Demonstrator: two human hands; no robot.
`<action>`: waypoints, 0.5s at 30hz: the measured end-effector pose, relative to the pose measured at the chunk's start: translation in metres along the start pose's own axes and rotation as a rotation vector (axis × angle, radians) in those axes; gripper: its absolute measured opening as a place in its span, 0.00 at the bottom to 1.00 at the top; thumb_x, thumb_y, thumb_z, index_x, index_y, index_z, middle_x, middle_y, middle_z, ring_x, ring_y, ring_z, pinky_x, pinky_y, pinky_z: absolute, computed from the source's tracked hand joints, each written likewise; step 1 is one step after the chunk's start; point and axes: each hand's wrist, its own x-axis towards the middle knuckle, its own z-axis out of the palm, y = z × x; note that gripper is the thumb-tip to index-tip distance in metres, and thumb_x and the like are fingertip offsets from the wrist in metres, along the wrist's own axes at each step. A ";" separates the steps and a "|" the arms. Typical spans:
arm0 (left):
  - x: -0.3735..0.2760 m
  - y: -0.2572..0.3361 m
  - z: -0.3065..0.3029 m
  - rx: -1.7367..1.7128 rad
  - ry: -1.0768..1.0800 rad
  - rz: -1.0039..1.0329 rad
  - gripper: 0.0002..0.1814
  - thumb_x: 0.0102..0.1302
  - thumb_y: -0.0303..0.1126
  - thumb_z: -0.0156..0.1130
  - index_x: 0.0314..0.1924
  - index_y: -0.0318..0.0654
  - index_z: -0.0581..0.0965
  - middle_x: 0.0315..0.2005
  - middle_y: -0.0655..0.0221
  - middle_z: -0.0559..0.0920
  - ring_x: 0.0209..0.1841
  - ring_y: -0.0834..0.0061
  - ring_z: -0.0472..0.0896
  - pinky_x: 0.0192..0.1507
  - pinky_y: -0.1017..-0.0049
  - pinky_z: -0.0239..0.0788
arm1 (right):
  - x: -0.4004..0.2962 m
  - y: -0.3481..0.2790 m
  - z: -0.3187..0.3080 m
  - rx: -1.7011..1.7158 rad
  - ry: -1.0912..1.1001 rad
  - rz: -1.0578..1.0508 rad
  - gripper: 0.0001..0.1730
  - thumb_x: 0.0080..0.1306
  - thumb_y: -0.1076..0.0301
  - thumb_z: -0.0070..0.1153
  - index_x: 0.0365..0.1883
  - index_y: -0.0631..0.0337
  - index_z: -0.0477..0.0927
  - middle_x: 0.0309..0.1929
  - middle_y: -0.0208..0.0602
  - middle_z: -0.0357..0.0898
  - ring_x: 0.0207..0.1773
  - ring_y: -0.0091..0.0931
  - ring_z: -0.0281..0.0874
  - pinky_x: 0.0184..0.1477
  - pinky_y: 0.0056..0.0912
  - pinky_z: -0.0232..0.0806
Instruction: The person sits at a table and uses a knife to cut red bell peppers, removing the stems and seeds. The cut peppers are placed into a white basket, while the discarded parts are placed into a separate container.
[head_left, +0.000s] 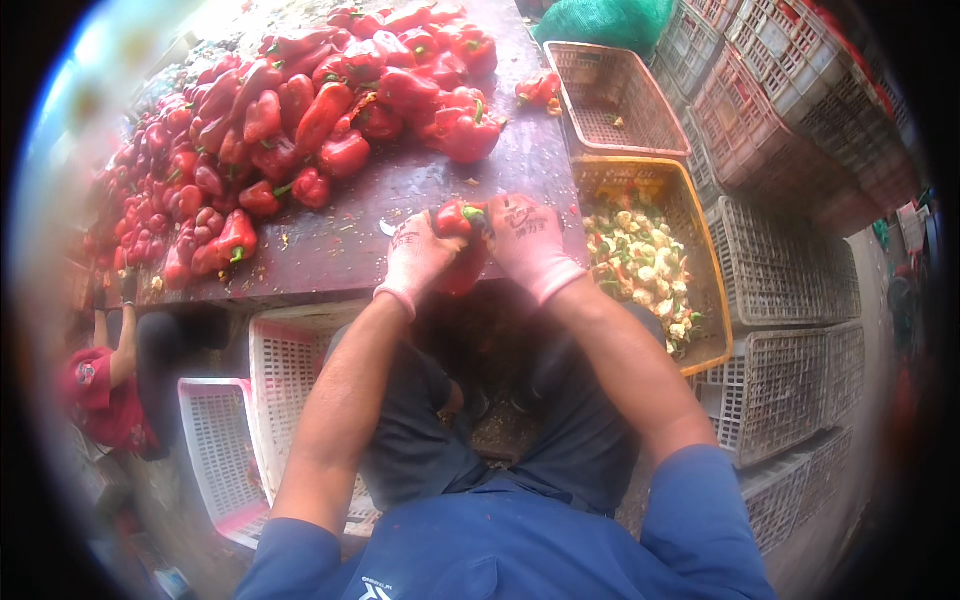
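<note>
A red bell pepper (459, 259) with a green stem is held at the near edge of the table (337, 274). In a pale work glove, my left hand (421, 251) grips its left side. My right hand (526, 236), gloved the same way, is closed at the pepper's stem end; whether it holds a tool is hidden. Beyond them lies a large heap of red bell peppers (300, 112). A yellow plastic crate (716, 300) at the right holds many pale pepper cores with green stems (645, 262).
A pink crate (622, 97) with a scrap inside stands beyond the yellow one. Stacked plastic crates (795, 277) line the right side. White crates (225, 450) stand left of my legs. Red pepper pieces (538, 88) lie near the table's right edge. A co-worker (112, 390) sits at the far left.
</note>
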 end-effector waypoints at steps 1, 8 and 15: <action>0.000 -0.003 -0.001 0.009 -0.005 -0.027 0.27 0.52 0.38 0.77 0.48 0.29 0.81 0.41 0.45 0.86 0.47 0.53 0.86 0.50 0.60 0.77 | -0.001 -0.004 0.001 -0.002 0.015 0.003 0.12 0.62 0.59 0.61 0.39 0.55 0.82 0.37 0.40 0.85 0.46 0.38 0.84 0.51 0.45 0.73; -0.011 0.010 -0.006 -0.336 -0.075 -0.109 0.30 0.52 0.39 0.79 0.48 0.22 0.80 0.39 0.48 0.87 0.43 0.59 0.88 0.43 0.63 0.81 | -0.008 -0.003 0.004 -0.016 0.100 0.022 0.14 0.60 0.59 0.61 0.40 0.55 0.83 0.39 0.40 0.85 0.48 0.38 0.83 0.51 0.45 0.73; -0.002 -0.014 0.004 -0.836 -0.266 -0.218 0.29 0.52 0.40 0.81 0.45 0.24 0.81 0.36 0.61 0.86 0.35 0.76 0.84 0.35 0.73 0.77 | -0.011 -0.008 -0.002 -0.035 0.067 0.071 0.17 0.61 0.56 0.61 0.43 0.57 0.82 0.40 0.41 0.85 0.48 0.38 0.83 0.50 0.47 0.74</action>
